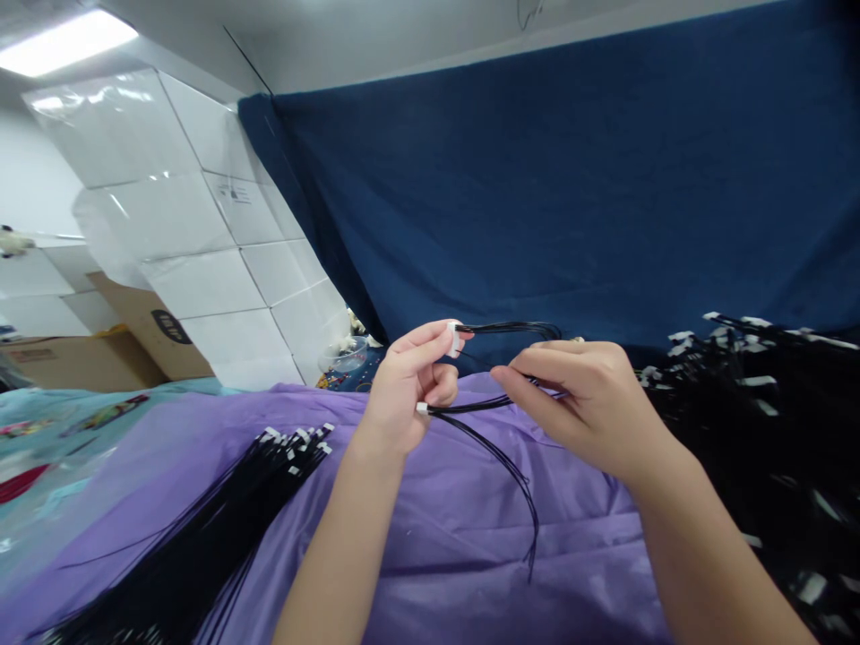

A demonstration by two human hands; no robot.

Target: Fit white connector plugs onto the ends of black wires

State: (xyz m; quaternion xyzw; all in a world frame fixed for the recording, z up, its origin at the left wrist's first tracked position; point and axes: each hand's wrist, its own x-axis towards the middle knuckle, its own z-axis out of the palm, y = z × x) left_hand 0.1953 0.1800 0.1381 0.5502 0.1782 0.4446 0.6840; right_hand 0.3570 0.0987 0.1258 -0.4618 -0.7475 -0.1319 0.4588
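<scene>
Thumb and forefinger of my left hand [399, 385] are closed on a small white connector [454, 340] with thin black wires coming out of it. A second white connector [422, 408] shows below, at the curled lower fingers of the same hand. Black wires [525, 493] run right from the connectors; some loop down over the purple cloth. My right hand [591, 403] is closed in a pinch around the black wires, a short way right of the connector. One thin strand [476, 358] spans the gap between the hands. The exact grip inside the right fingers is hidden.
A bundle of black wires with white ends [248, 493] lies at left on the purple cloth [457, 555]. A large heap of similar wires [752, 430] rises at right. White boxes [194, 215] are stacked back left, beside a dark blue curtain [571, 197].
</scene>
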